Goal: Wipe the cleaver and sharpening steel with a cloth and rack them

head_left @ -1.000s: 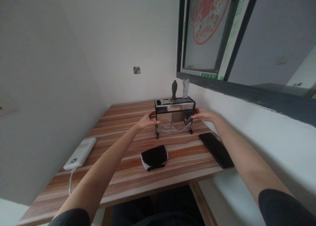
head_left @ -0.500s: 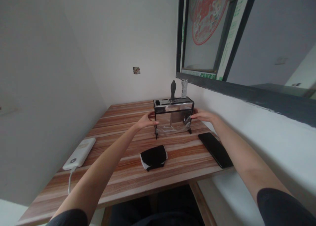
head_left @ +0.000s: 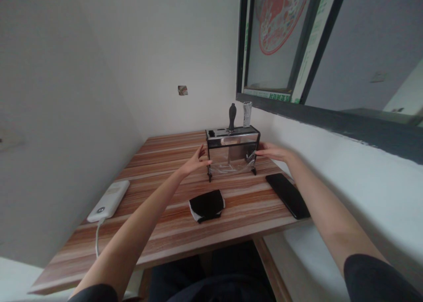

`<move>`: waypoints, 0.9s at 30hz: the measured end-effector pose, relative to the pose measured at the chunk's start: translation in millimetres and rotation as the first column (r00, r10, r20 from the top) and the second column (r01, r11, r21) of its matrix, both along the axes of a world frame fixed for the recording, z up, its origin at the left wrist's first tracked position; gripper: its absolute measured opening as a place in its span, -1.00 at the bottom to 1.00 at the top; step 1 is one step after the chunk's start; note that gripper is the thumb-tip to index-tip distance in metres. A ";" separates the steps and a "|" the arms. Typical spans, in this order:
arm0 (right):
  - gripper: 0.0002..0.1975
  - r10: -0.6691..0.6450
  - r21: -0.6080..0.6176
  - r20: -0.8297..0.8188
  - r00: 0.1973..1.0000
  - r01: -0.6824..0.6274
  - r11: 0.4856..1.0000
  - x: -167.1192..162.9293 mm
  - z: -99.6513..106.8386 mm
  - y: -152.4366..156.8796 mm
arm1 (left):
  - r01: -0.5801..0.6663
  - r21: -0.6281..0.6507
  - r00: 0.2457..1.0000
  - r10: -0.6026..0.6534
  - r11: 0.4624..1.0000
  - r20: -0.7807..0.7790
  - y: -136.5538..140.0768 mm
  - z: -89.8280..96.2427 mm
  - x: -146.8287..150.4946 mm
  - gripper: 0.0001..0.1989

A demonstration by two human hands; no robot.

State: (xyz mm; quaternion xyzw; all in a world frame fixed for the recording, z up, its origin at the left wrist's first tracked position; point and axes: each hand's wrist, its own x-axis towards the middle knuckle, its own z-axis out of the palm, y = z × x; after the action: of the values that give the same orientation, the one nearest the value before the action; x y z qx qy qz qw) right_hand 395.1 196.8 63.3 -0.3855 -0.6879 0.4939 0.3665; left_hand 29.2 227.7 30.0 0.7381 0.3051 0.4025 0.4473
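Observation:
A knife block (head_left: 233, 141) with clear sides, a dark frame and small feet stands upright on the table. A knife with a black handle (head_left: 232, 117) and another thing with a pale, wrapped-looking handle (head_left: 247, 113) stick up from its slotted top. Clear plastic film hangs about its lower part. My left hand (head_left: 194, 162) is at the block's left side with fingers spread, its thumb tip against or just beside the frame. At the right side, my right hand (head_left: 272, 151) has its thumb on the front edge, the other fingers partly hidden around the side.
A folded black cloth-like piece with white edges (head_left: 207, 206) lies in front of the block. On the right is a black phone (head_left: 287, 195), on the left a white power bank (head_left: 109, 200) with a cable. A wall and a window frame (head_left: 330, 119) border the right side.
The fingers of my left hand have come off the block's side and spread apart. My right hand stays by the right side. The whole view has shifted slightly; the block stands in place.

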 end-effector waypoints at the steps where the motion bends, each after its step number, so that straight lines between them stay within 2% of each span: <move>1: -0.42 -0.038 0.062 0.017 0.999 0.037 0.997 -1.1 -0.1 -3.8 | -0.050 0.009 0.999 0.050 0.999 -0.003 -3.0 -0.8 -3.9 -0.03; 3: -0.39 -0.170 0.203 0.028 0.985 0.161 0.966 -3.3 -1.2 -14.1 | -0.176 0.040 0.984 0.177 0.984 -0.008 -12.7 -0.6 -14.7 -0.12; 4: -0.39 -0.258 0.269 0.020 0.966 0.243 0.932 -4.7 -2.3 -20.9 | -0.237 0.062 0.971 0.238 0.969 -0.005 -19.7 0.2 -21.2 -0.20; 6: -0.46 -0.437 0.362 -0.017 0.899 0.413 0.836 -10.4 -5.5 -38.0 | -0.336 0.110 0.940 0.340 0.935 -0.017 -36.9 2.0 -34.3 -0.38; 8: -0.60 -0.578 0.405 -0.046 0.815 0.544 0.735 -23.0 -10.4 -57.9 | -0.377 0.141 0.918 0.390 0.915 -0.079 -55.8 2.4 -44.0 -0.54; 9: -0.66 -0.608 0.408 -0.047 0.792 0.571 0.713 -32.9 -13.6 -67.7 | -0.373 0.150 0.911 0.392 0.916 -0.129 -64.7 1.5 -46.7 -0.60; 10: -0.70 -0.589 0.394 -0.023 0.808 0.548 0.738 -45.3 -17.4 -76.7 | -0.362 0.157 0.903 0.388 0.919 -0.185 -72.7 0.0 -47.9 -0.66; 11: -0.72 -0.539 0.375 0.014 0.842 0.495 0.784 -59.9 -21.9 -84.4 | -0.351 0.167 0.891 0.383 0.922 -0.243 -79.6 -2.2 -47.5 -0.71; 13: -0.75 -0.375 0.360 0.199 0.905 0.289 0.887 -92.9 -32.7 -94.4 | -0.342 0.197 0.852 0.391 0.919 -0.347 -90.0 -7.7 -44.2 -0.80; 14: -0.78 -0.300 0.350 0.316 0.900 0.183 0.919 -109.6 -38.6 -96.6 | -0.343 0.215 0.828 0.402 0.914 -0.390 -93.6 -10.6 -42.3 -0.83; 16: -0.85 -0.254 0.327 0.386 0.887 0.126 0.937 -139.1 -50.5 -96.3 | -0.340 0.243 0.784 0.416 0.909 -0.460 -98.7 -15.8 -40.6 -0.86; 19: -0.88 -0.268 0.315 0.448 0.853 0.130 0.940 -166.3 -64.6 -91.0 | -0.299 0.238 0.742 0.382 0.924 -0.550 -103.8 -22.1 -46.4 -0.89; 23: -0.81 -0.284 0.301 0.467 0.838 0.152 0.942 -177.1 -75.5 -88.3 | -0.218 0.166 0.728 0.274 0.962 -0.629 -109.2 -28.4 -61.0 -0.83; 27: -0.78 -0.272 0.272 0.433 0.860 0.163 0.948 -180.0 -83.5 -87.8 | -0.149 0.097 0.745 0.177 0.984 -0.643 -112.3 -29.5 -65.3 -0.79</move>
State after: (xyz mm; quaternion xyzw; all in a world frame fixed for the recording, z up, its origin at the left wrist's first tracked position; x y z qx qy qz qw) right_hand 215.1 109.0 -20.2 -0.5238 -0.7588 0.2608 0.2861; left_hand -36.1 115.4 0.5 0.8109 0.4962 0.1655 0.2624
